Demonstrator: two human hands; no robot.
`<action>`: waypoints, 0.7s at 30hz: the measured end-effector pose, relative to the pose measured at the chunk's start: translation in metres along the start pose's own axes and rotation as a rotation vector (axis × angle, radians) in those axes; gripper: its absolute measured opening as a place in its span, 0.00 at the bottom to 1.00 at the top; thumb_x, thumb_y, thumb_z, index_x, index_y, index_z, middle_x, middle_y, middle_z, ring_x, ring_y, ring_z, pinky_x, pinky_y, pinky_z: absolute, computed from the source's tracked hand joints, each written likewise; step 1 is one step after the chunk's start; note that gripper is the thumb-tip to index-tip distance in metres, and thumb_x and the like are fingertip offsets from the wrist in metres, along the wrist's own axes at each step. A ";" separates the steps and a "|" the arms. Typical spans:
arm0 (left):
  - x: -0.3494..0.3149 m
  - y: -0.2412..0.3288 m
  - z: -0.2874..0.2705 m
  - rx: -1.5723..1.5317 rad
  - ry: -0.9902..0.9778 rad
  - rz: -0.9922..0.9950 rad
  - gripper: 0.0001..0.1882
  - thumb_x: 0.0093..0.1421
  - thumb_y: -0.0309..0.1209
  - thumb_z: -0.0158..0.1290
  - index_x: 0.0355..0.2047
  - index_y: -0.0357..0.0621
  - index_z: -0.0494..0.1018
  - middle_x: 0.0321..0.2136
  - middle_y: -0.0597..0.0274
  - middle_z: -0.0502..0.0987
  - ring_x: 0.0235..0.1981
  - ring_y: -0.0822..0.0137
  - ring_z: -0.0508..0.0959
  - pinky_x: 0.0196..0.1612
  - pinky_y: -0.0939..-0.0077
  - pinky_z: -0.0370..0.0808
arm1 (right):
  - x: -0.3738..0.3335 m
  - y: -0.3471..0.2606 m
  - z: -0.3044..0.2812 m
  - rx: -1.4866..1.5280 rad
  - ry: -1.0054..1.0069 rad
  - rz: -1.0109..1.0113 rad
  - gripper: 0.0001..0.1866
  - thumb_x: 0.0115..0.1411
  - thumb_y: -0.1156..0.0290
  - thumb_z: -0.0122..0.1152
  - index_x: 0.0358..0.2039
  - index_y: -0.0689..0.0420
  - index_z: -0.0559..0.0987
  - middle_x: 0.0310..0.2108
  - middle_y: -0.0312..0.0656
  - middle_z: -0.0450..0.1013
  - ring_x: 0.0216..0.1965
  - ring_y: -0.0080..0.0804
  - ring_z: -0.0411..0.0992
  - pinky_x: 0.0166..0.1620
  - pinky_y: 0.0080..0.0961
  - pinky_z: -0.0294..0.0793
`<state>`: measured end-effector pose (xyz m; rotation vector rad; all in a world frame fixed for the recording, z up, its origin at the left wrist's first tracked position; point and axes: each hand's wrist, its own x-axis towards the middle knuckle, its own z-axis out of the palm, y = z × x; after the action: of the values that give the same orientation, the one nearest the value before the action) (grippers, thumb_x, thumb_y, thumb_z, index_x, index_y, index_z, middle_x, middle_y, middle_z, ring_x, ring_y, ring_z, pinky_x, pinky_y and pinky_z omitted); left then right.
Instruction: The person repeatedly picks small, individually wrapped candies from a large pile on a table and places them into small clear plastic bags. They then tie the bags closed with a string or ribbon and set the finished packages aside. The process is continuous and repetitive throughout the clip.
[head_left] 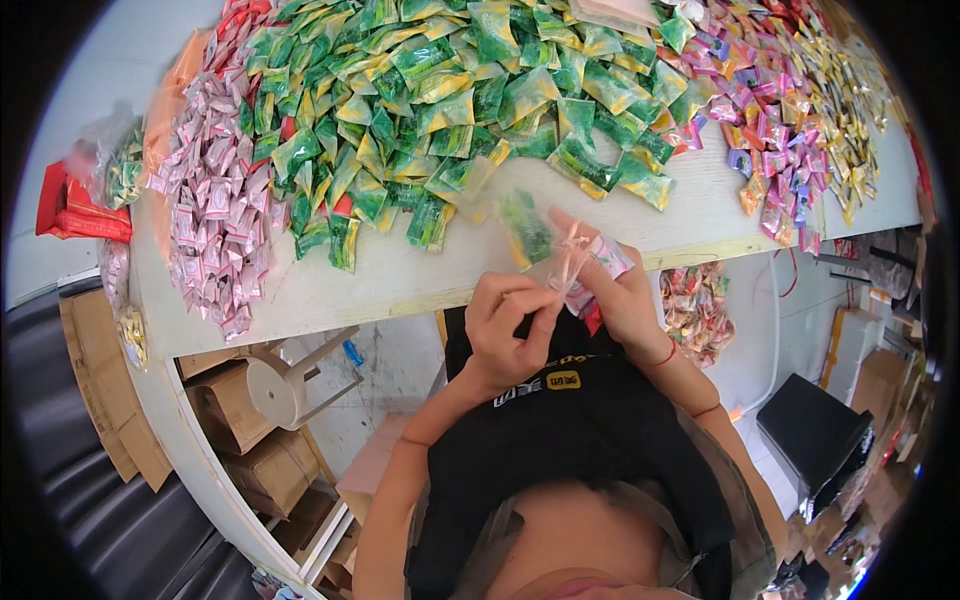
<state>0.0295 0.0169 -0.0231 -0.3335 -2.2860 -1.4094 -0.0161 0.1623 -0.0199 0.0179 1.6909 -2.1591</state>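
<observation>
My left hand [512,322] is closed, its thumb and fingers pinching a thin pale pink ribbon [568,262]. Opposite it, my right hand [622,300] wraps round a small clear bag that has the ribbon at its gathered part. Inside or against the bag show a green packet [527,232] and a pink-and-white wrapper [610,257]; the clear film makes its outline hard to follow. Something red peeks out below my right palm. Both hands are held above the near edge of the table. Beyond them lies a broad heap of green-and-yellow packets [440,110].
Small pink packets [215,200] pile up at the table's left, by a red bag [85,205]. Purple-orange sweets [770,140] and gold packets [850,120] lie at right. Under the table are a beige stool [278,390], cardboard boxes [275,470] and filled bags [697,310].
</observation>
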 end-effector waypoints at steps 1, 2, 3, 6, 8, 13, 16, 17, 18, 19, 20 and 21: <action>0.002 0.000 0.000 -0.037 0.032 -0.055 0.05 0.50 0.18 0.55 0.28 0.38 0.71 0.30 0.57 0.69 0.27 0.67 0.70 0.30 0.80 0.68 | -0.001 0.000 -0.001 0.009 -0.010 0.007 0.17 0.63 0.65 0.45 0.40 0.65 0.75 0.30 0.38 0.74 0.26 0.18 0.68 0.29 0.15 0.67; 0.004 0.000 0.001 -0.074 0.064 -0.110 0.05 0.51 0.18 0.54 0.29 0.38 0.71 0.30 0.57 0.70 0.27 0.69 0.70 0.30 0.81 0.68 | -0.001 0.000 -0.001 0.019 -0.019 0.015 0.19 0.64 0.62 0.41 0.38 0.65 0.76 0.28 0.38 0.74 0.24 0.17 0.67 0.27 0.14 0.65; 0.005 0.000 0.002 -0.111 0.097 -0.165 0.05 0.52 0.18 0.53 0.30 0.37 0.70 0.31 0.57 0.70 0.27 0.70 0.70 0.30 0.82 0.68 | -0.002 0.000 -0.002 0.029 -0.028 0.022 0.23 0.64 0.59 0.38 0.37 0.64 0.77 0.26 0.38 0.74 0.21 0.16 0.65 0.25 0.14 0.63; -0.004 -0.008 0.007 -0.289 0.082 -0.374 0.06 0.55 0.18 0.51 0.33 0.36 0.67 0.29 0.62 0.70 0.27 0.76 0.71 0.33 0.84 0.70 | -0.009 0.000 -0.015 0.070 -0.039 0.070 0.27 0.65 0.56 0.33 0.34 0.64 0.77 0.22 0.37 0.72 0.17 0.14 0.62 0.21 0.12 0.59; -0.003 -0.012 0.008 -0.250 0.059 -0.373 0.07 0.55 0.19 0.52 0.34 0.35 0.67 0.29 0.63 0.70 0.27 0.77 0.71 0.33 0.84 0.70 | -0.009 0.002 -0.016 0.098 0.073 -0.031 0.24 0.65 0.57 0.36 0.33 0.63 0.77 0.18 0.35 0.71 0.14 0.11 0.58 0.18 0.10 0.55; -0.002 -0.016 0.012 -0.143 0.099 -0.315 0.09 0.51 0.19 0.55 0.32 0.36 0.68 0.27 0.63 0.70 0.25 0.76 0.71 0.30 0.84 0.70 | -0.013 -0.005 -0.002 -0.188 0.276 -0.192 0.11 0.62 0.68 0.52 0.34 0.63 0.76 0.18 0.30 0.69 0.15 0.09 0.58 0.18 0.10 0.55; 0.008 -0.004 0.005 0.075 0.114 -0.187 0.09 0.48 0.17 0.56 0.30 0.38 0.71 0.26 0.62 0.70 0.23 0.74 0.70 0.27 0.84 0.68 | -0.011 0.009 0.001 -0.275 0.304 -0.289 0.06 0.59 0.73 0.57 0.28 0.62 0.74 0.17 0.30 0.69 0.16 0.09 0.59 0.18 0.10 0.56; 0.008 -0.004 0.005 0.069 0.123 -0.161 0.09 0.48 0.17 0.56 0.30 0.38 0.72 0.25 0.61 0.70 0.22 0.73 0.70 0.26 0.83 0.67 | -0.009 0.010 0.000 -0.174 0.351 -0.287 0.06 0.59 0.73 0.57 0.27 0.62 0.74 0.17 0.30 0.68 0.16 0.09 0.59 0.18 0.10 0.56; 0.008 -0.004 0.007 0.062 0.132 -0.135 0.09 0.48 0.16 0.56 0.30 0.38 0.73 0.25 0.61 0.70 0.21 0.72 0.69 0.25 0.83 0.67 | -0.006 0.009 0.001 -0.072 0.395 -0.286 0.07 0.58 0.73 0.58 0.26 0.62 0.73 0.17 0.30 0.68 0.16 0.09 0.59 0.18 0.10 0.55; 0.008 -0.002 0.007 0.066 0.144 -0.113 0.09 0.47 0.16 0.56 0.30 0.39 0.73 0.25 0.60 0.70 0.21 0.72 0.69 0.24 0.83 0.66 | -0.003 0.007 0.003 0.035 0.430 -0.279 0.08 0.58 0.73 0.58 0.25 0.62 0.72 0.18 0.30 0.67 0.16 0.09 0.59 0.18 0.09 0.55; 0.006 -0.004 0.009 0.044 0.128 -0.099 0.09 0.49 0.16 0.56 0.31 0.38 0.74 0.24 0.61 0.70 0.21 0.72 0.69 0.24 0.83 0.66 | 0.001 0.010 0.003 -0.021 0.423 -0.407 0.07 0.58 0.74 0.59 0.25 0.61 0.72 0.18 0.30 0.66 0.17 0.09 0.60 0.18 0.09 0.55; 0.007 -0.002 0.012 0.008 0.131 -0.107 0.09 0.49 0.16 0.56 0.31 0.38 0.74 0.24 0.61 0.70 0.21 0.72 0.69 0.24 0.83 0.67 | 0.001 0.011 0.005 -0.032 0.399 -0.398 0.07 0.57 0.74 0.59 0.25 0.61 0.72 0.18 0.30 0.66 0.17 0.09 0.60 0.18 0.09 0.56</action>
<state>0.0193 0.0266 -0.0259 -0.1135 -2.2307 -1.4294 -0.0129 0.1553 -0.0287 0.1206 2.0964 -2.5481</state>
